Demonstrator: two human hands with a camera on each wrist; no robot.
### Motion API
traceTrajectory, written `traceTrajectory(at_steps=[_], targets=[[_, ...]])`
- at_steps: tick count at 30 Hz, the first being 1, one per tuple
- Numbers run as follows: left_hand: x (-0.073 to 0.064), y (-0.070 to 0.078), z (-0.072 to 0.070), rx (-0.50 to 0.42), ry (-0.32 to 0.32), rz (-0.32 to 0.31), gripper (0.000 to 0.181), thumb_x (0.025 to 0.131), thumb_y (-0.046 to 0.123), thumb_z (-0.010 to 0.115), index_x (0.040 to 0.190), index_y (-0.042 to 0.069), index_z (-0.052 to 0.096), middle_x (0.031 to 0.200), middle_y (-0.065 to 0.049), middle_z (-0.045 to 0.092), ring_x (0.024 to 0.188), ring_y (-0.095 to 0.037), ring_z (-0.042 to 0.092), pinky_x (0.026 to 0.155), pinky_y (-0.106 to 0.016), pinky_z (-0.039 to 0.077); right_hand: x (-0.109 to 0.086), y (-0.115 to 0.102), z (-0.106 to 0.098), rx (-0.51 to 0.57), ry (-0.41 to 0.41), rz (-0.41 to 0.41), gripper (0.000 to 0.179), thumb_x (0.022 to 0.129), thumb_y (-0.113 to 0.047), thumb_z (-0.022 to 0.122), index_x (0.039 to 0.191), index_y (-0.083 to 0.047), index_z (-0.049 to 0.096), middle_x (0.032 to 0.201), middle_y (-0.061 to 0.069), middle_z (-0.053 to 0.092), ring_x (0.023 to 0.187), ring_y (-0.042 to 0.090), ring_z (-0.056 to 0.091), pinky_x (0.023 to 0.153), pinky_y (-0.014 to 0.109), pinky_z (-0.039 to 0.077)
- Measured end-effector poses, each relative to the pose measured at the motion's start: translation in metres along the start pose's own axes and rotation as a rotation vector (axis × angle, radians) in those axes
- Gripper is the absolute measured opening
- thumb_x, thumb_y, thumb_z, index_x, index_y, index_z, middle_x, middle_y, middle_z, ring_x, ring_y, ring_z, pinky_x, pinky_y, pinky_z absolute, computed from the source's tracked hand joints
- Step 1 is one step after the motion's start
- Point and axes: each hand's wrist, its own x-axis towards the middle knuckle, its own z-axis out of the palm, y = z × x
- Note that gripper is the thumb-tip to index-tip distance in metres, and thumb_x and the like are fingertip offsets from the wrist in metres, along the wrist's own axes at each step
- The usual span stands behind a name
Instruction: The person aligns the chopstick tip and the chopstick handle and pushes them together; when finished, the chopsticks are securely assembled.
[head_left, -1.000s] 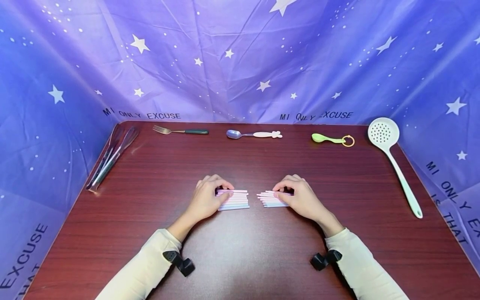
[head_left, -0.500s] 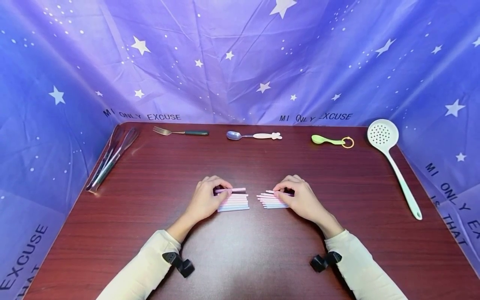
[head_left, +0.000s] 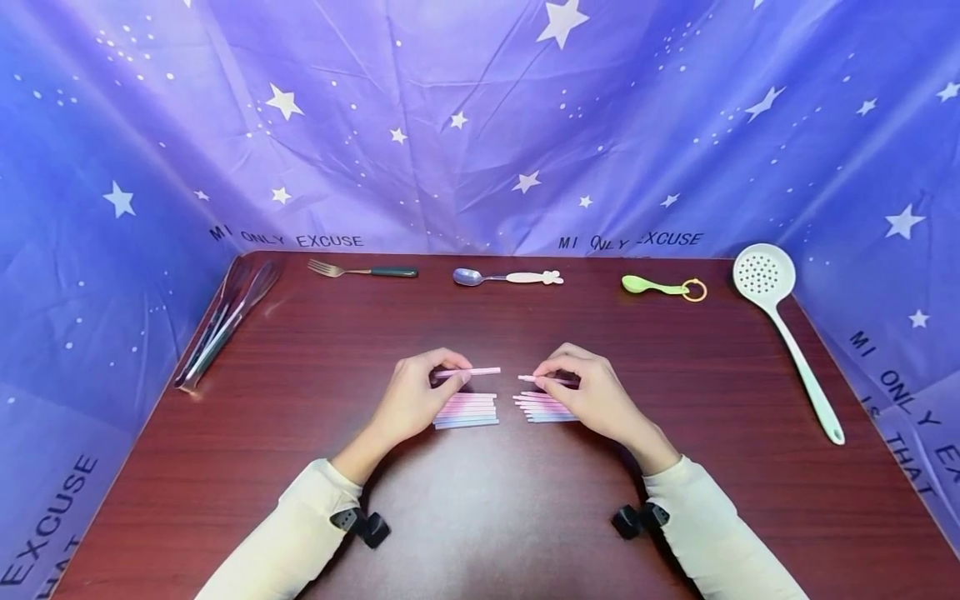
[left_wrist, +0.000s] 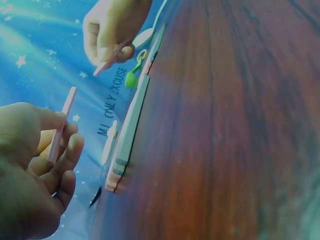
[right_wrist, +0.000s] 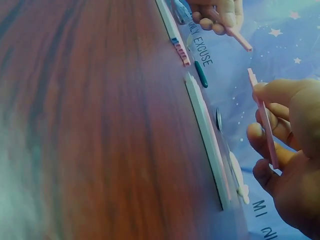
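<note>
In the head view, my left hand (head_left: 408, 400) pinches a slim pink stick (head_left: 486, 371) between thumb and fingers. Opposite it, my right hand (head_left: 600, 396) pinches another pink stick (head_left: 527, 378), whose narrower tip points left. A short gap separates the two facing ends. Both wrist views show the sticks held above the table, the left stick (left_wrist: 70, 102) straight-sided and the right stick (right_wrist: 267, 132) with a small stepped end. Below the hands lie two rows of pink to pale blue sticks, a left row (head_left: 467, 410) and a right row (head_left: 542, 408), partly covered by fingers.
Along the back edge of the brown table (head_left: 480, 517) lie a fork (head_left: 393, 272), a spoon (head_left: 528, 277) with a white handle and a green spoon (head_left: 654, 286) with a ring. A white skimmer (head_left: 802, 358) lies right; long-handled utensils (head_left: 225, 329) lie left.
Each hand has picked one pink stick off its row and raised it, away from the remaining sticks. The left stick lifted first. The head view has tilted up slightly.
</note>
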Motion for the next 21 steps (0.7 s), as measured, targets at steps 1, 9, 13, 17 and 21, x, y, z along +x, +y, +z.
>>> traceTrajectory(at_steps=[1,9,13,17,21], targets=[[-0.0005,0.0012,0.0007,-0.005,0.0,0.006,0.005,0.093,0.018,0.076,0.097,0.02,0.077,0.085,0.008,0.076,0.072,-0.008,0.06,0.067,-0.023,0.046,0.0001,-0.001,0.0007,0.01,0.002,-0.002,0.011,0.089,-0.011,0.081,0.094,-0.02,0.078,0.087,-0.009,0.067,0.081,0.005,0.061,0.074,0.018,0.049],[-0.0039,0.003,0.0075,-0.01,-0.016,0.053,0.005,0.094,0.019,0.076,0.098,0.017,0.077,0.088,0.008,0.076,0.078,-0.007,0.064,0.073,-0.025,0.051,-0.0007,-0.0069,0.0041,0.062,0.019,-0.004,0.01,0.091,-0.012,0.08,0.094,-0.021,0.078,0.087,-0.007,0.066,0.078,0.005,0.059,0.066,0.019,0.047],[-0.0046,0.0021,0.0085,-0.019,-0.009,0.068,0.004,0.094,0.019,0.076,0.097,0.016,0.076,0.086,0.008,0.076,0.076,-0.005,0.063,0.073,-0.025,0.051,-0.0014,-0.0091,0.0053,0.066,0.022,-0.004,0.01,0.091,-0.011,0.079,0.094,-0.021,0.078,0.087,-0.008,0.066,0.077,0.005,0.058,0.065,0.02,0.047],[-0.0048,0.0016,0.0096,-0.031,-0.019,0.064,0.004,0.094,0.019,0.077,0.097,0.017,0.076,0.086,0.008,0.076,0.075,-0.006,0.061,0.07,-0.027,0.051,-0.0019,-0.0098,0.0062,0.075,0.03,-0.009,0.011,0.091,-0.01,0.079,0.094,-0.021,0.078,0.087,-0.008,0.066,0.076,0.005,0.058,0.064,0.02,0.046],[-0.0053,0.0022,0.0107,-0.035,-0.025,0.066,0.004,0.093,0.018,0.077,0.097,0.017,0.076,0.087,0.008,0.076,0.075,-0.006,0.061,0.07,-0.03,0.052,-0.0017,-0.0107,0.0059,0.084,0.03,-0.017,0.012,0.09,-0.009,0.079,0.094,-0.021,0.078,0.086,-0.008,0.065,0.076,0.005,0.058,0.063,0.02,0.046]])
